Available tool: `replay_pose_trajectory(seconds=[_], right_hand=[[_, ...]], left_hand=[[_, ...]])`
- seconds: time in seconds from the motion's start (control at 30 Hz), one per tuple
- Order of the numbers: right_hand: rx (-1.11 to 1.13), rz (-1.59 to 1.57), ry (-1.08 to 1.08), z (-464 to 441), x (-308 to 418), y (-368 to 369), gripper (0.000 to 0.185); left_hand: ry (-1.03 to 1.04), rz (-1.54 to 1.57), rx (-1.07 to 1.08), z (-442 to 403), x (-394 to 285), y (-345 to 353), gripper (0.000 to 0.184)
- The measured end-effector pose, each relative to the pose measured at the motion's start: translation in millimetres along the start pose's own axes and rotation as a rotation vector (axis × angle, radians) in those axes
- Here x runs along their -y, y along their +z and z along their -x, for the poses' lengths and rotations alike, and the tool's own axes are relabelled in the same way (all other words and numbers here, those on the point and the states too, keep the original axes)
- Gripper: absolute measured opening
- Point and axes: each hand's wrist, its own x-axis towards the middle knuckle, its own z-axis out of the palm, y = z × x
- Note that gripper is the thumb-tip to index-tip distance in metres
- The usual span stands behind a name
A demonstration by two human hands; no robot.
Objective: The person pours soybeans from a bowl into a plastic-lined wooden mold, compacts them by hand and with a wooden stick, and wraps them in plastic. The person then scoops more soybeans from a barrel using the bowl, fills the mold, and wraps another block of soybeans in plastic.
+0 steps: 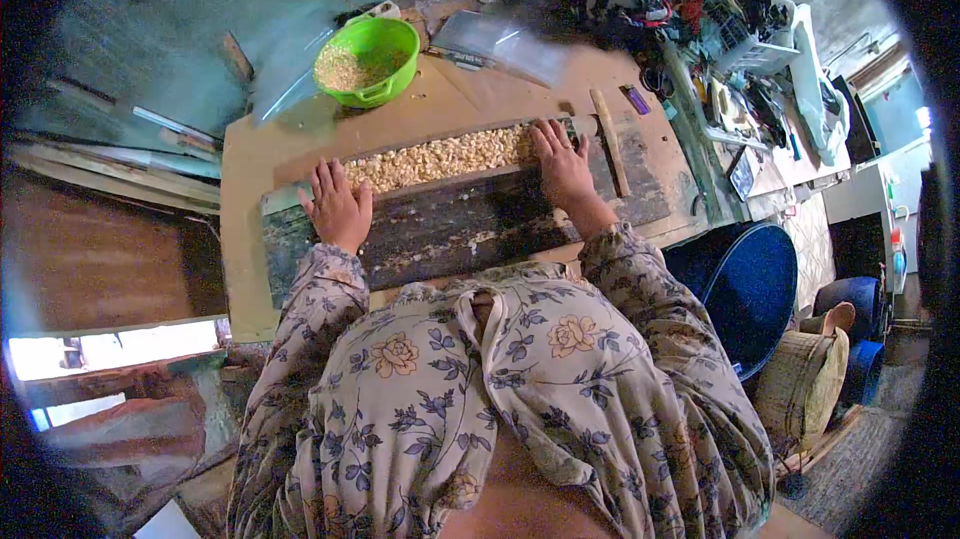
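A long strip of pale, lumpy grain or nut pieces (440, 161) lies along a dark, worn wooden board (440, 229) on the table. My left hand (337, 204) rests palm down at the strip's left end, fingers spread, partly covering it. At the right end lies my right hand (564, 169), its fingers stretched out over the edge of the strip. Neither hand grips anything. To the right of my right hand is a slim wooden stick (609, 144). Behind the left end of the strip stands a green plastic bowl (395, 74) partly filled with similar pieces.
The brown tabletop (460, 97) carries clear plastic sheets (505, 44) at the back and a purple lighter (635, 99) at the right. A cluttered side surface holds a white crate (765, 54). A blue barrel (750, 289) and a woven basket (800, 384) stand right of me.
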Motion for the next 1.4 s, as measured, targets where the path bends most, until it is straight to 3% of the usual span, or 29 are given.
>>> replay_pose_trajectory(seconds=[0.23,0.4,0.47,0.53,0.6,0.67,0.7,0.83,0.9,0.93,1.0,1.03,1.1,1.17,1.23,1.4], right_hand=[[-0.004,0.057,-0.015,2.2,14.5,-5.1,0.052],[-0.021,0.080,-0.037,2.0,22.2,-3.8,0.054],[-0.024,0.075,-0.061,1.9,27.1,-5.7,0.054],[-0.019,-0.018,-0.036,0.1,32.2,-8.0,0.065],[-0.038,0.024,-0.093,-0.6,32.9,-5.3,0.067],[0.085,-0.022,-0.133,2.4,39.4,-24.2,0.069],[0.000,-0.191,-0.241,5.0,35.2,-29.0,0.072],[-0.195,-0.354,-0.217,18.9,-0.4,-38.1,0.081],[-0.355,-0.575,0.031,25.2,-18.8,-37.4,0.075],[-0.359,-0.565,0.040,27.1,-27.1,-36.2,0.075],[-0.093,-0.368,0.034,26.4,-45.0,-28.1,0.072],[-0.181,-0.244,-0.107,25.1,-46.8,-23.3,0.064],[-0.122,-0.230,-0.145,22.3,-47.9,-26.5,0.059],[-0.082,-0.218,-0.209,21.4,-32.1,-40.6,0.042],[-0.080,-0.263,-0.242,16.0,-31.8,-43.6,0.038],[-0.161,-0.386,-0.372,-2.1,-45.2,-34.9,0.022]], left_hand=[[-0.028,-0.010,-0.012,1.0,-20.8,-0.4,0.061],[0.053,0.051,-0.184,4.0,-34.0,8.2,0.060],[0.026,0.057,-0.139,3.3,-36.6,10.1,0.062],[0.166,0.252,-0.106,4.1,-36.4,3.8,0.061],[0.187,0.229,-0.148,12.5,-36.1,-9.4,0.059],[0.286,0.538,-0.108,13.6,-27.3,-16.6,0.058],[0.309,0.643,-0.135,15.3,-20.3,-23.1,0.060],[0.306,0.593,-0.113,24.5,31.7,-33.4,0.069],[0.338,0.524,-0.076,28.1,52.4,-30.0,0.070],[0.374,0.451,-0.040,28.5,57.7,-27.4,0.071],[0.360,0.396,-0.030,27.5,63.5,-13.2,0.064],[0.387,0.367,-0.055,24.2,67.6,-5.8,0.058],[0.423,0.327,-0.085,17.3,59.5,-10.7,0.036],[0.442,0.366,-0.096,12.4,57.5,-8.2,0.030],[0.448,0.406,-0.163,6.3,51.6,-14.0,0.014],[0.405,0.579,-0.167,-6.1,54.4,-10.9,0.012]])
